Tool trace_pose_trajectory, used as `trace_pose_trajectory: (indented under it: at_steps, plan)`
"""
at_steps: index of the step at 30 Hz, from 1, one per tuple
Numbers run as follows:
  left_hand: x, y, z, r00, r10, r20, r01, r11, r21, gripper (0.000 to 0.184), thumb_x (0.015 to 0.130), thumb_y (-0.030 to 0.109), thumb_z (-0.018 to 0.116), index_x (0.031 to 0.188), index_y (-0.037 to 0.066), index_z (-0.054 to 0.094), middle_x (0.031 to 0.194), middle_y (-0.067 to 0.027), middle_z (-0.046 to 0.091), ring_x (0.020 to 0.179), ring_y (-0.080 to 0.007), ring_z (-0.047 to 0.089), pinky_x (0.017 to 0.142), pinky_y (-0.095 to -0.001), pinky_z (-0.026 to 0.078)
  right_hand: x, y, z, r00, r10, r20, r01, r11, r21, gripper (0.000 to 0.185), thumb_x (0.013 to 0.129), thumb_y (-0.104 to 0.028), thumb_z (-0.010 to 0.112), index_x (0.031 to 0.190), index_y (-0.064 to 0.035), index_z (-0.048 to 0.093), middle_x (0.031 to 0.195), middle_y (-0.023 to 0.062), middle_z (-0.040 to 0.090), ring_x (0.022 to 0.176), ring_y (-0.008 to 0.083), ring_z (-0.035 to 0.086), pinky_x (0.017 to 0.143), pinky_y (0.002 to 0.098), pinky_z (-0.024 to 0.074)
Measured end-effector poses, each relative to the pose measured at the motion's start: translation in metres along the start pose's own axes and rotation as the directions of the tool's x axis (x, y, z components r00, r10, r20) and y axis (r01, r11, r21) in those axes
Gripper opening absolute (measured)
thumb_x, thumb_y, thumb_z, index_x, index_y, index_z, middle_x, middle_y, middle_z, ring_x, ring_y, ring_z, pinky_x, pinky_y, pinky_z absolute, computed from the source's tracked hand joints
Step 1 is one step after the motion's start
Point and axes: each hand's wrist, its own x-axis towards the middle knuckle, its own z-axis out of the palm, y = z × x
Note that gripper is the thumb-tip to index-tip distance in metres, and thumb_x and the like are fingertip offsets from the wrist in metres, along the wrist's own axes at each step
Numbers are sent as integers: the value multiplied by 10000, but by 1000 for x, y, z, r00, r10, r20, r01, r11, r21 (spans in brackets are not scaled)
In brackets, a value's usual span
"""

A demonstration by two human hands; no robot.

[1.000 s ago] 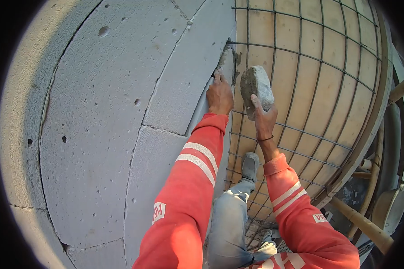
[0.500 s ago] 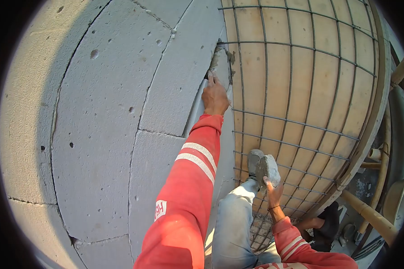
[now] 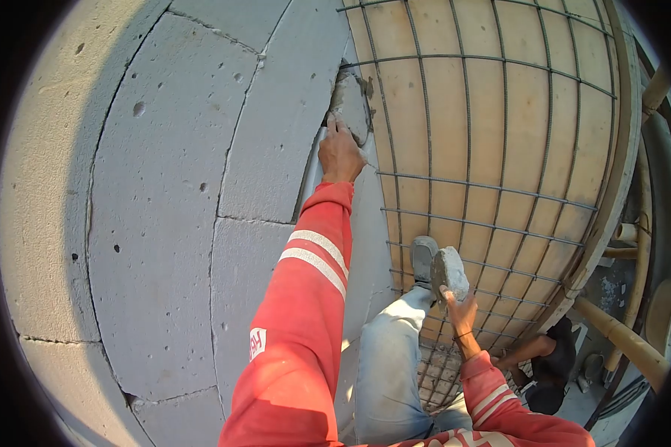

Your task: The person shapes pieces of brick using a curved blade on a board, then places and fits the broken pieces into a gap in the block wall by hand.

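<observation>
In the right hand, the block points lengthwise up the view.

Left hand covers part of the recess in the grey wall; fingertip contact inside it cannot be determined. Broken block conceals the far fingers of the right hand and part of the shoe; its underside is not visible. Rebar mesh is cut off at the top edge, chest lettering at the bottom. Second person shows only in part, hands indistinct
</observation>
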Motion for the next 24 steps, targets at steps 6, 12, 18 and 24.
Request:
trace_pose_trajectory:
  at_steps: [6,12,18,24]
  plan:
    - [2,-2,4,1000,-5,-4,5,1000,3,1016,623,87,838,1501,-43,343,1520,-212,422,1264,-360,564,1035,-403,504,-3,19,2,989,147,28,-145,986,-80,640,737,-416,837,1144,53,680,1014,267,726,983,397,714,848,450,543]
    - [1,4,-3,999,-31,30,31,999,9,1037,612,92,853,1504,-33,339,1536,-198,404,1285,-352,548,1049,-398,498,4,40,6,990,139,29,-136,987,-85,692,730,-484,839,1082,91,684,984,264,732,944,359,727,819,433,543]
    - [1,3,-2,999,-21,35,21,1000,24,1052,604,95,858,1508,-23,333,1548,-191,388,1314,-345,524,1067,-392,486,3,26,-3,980,197,4,-195,972,-131,643,716,-463,858,1041,69,699,943,283,722,942,433,707,812,479,538]
    - [1,7,-4,999,-20,48,18,999,46,1040,609,92,840,1506,-28,330,1551,-192,382,1332,-344,507,1079,-387,476,-2,35,-11,975,215,52,-212,976,-56,589,728,-457,839,1016,38,701,930,257,726,918,426,707,796,471,535]
